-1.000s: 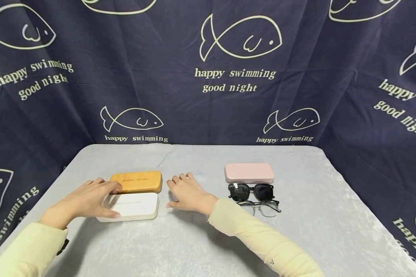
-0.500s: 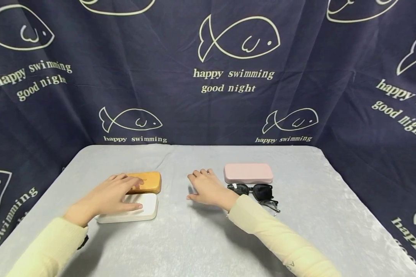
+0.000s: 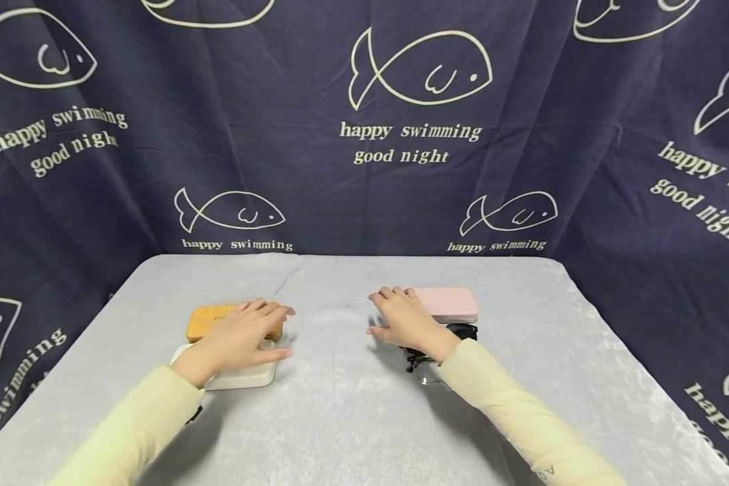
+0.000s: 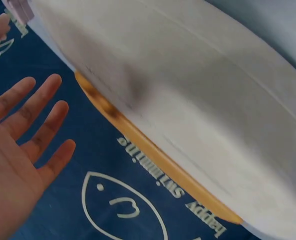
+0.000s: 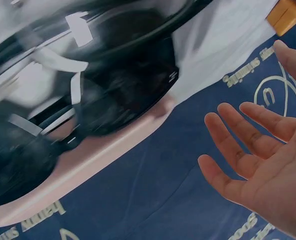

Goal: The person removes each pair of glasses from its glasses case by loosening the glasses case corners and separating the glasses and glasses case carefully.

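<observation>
My left hand (image 3: 243,337) hovers with fingers spread over the right part of the orange glasses case (image 3: 202,324) and the white glasses case (image 3: 239,378). The left wrist view has that hand (image 4: 17,155) holding nothing, beside the white case's side (image 4: 178,100). My right hand (image 3: 403,320), also empty, is at the left end of the pink glasses case (image 3: 452,304) and covers that corner in the head view. Below the pink case lie black sunglasses (image 3: 464,331) and clear-lensed glasses (image 3: 426,371), both partly hidden by the right wrist. The right wrist view shows the sunglasses (image 5: 122,100) close up.
A pale grey cloth (image 3: 334,432) covers the table. Behind it hangs a dark blue curtain (image 3: 316,175) printed with fish and lettering. A stretch of bare cloth separates the two cases at left from the pink case and glasses at right.
Both hands have moved right: the left from the left end of the orange and white cases to their right end, the right from mid-table to the pink case. The cases and glasses stay put.
</observation>
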`<state>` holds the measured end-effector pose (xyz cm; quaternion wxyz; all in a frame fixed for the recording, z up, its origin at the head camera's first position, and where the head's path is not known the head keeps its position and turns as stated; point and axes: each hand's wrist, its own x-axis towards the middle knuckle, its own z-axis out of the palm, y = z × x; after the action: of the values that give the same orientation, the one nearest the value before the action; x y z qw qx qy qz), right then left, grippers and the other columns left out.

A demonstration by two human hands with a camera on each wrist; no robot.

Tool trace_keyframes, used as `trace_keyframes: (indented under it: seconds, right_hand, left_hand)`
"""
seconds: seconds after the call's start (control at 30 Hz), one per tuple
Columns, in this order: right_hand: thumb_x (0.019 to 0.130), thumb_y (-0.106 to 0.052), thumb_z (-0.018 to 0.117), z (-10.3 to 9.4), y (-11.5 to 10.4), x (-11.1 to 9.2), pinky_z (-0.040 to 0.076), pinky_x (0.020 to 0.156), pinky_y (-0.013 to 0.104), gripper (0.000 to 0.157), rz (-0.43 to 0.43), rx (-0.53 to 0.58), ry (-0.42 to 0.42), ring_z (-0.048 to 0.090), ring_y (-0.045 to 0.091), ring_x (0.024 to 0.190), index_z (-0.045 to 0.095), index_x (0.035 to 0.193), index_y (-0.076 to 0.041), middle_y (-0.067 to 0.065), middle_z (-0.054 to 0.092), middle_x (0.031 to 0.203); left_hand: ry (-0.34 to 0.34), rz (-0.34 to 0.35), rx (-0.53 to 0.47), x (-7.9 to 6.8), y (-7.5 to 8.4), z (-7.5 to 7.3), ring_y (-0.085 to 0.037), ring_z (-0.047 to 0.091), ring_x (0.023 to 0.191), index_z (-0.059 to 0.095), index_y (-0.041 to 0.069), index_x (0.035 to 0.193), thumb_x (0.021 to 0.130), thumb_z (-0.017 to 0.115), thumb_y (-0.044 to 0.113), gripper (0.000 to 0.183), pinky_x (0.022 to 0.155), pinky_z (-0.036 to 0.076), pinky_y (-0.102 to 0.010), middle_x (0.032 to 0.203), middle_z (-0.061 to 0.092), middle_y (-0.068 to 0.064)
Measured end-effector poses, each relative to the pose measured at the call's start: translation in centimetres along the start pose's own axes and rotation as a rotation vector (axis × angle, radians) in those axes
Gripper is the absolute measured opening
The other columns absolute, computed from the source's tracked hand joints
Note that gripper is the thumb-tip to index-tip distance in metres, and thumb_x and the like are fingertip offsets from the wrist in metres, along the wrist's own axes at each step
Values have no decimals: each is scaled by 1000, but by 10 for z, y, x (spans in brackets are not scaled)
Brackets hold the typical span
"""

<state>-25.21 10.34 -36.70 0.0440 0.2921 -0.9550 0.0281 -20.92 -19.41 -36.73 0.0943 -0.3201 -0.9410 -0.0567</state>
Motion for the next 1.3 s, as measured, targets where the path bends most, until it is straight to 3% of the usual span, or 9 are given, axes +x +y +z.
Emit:
trace_keyframes:
  seconds: [0.37,0.63,1.17,1.3]
  right_hand:
    - [75,-33,71,2,47,-20,41,82,46,56,35,5,131,54,32,100,55,119,-2,14,59,113]
    - [76,-30,70,2,79,-30,39,81,49,54,101,42,138,54,35,101,55,120,-2,16,59,114]
    - [77,-24,70,-1,120,-45,38,81,56,51,187,67,109,53,41,102,54,119,0,20,57,115]
    - [77,-22,70,0,128,-49,38,79,55,50,196,89,109,52,42,102,54,118,1,21,57,114]
  left_hand:
    - [4,64,68,25,19,12,-23,53,102,52,11,122,78,63,50,60,87,42,-42,113,59,-2]
    - [6,62,78,46,31,20,-25,53,101,51,9,123,80,63,46,58,86,41,-43,113,59,-5]
    - [-104,-52,30,93,58,39,-27,51,108,47,10,128,85,59,45,57,91,39,-44,119,57,-8]
    - [-98,-79,32,103,61,43,-27,52,109,47,11,128,85,58,45,56,93,39,-44,120,57,-8]
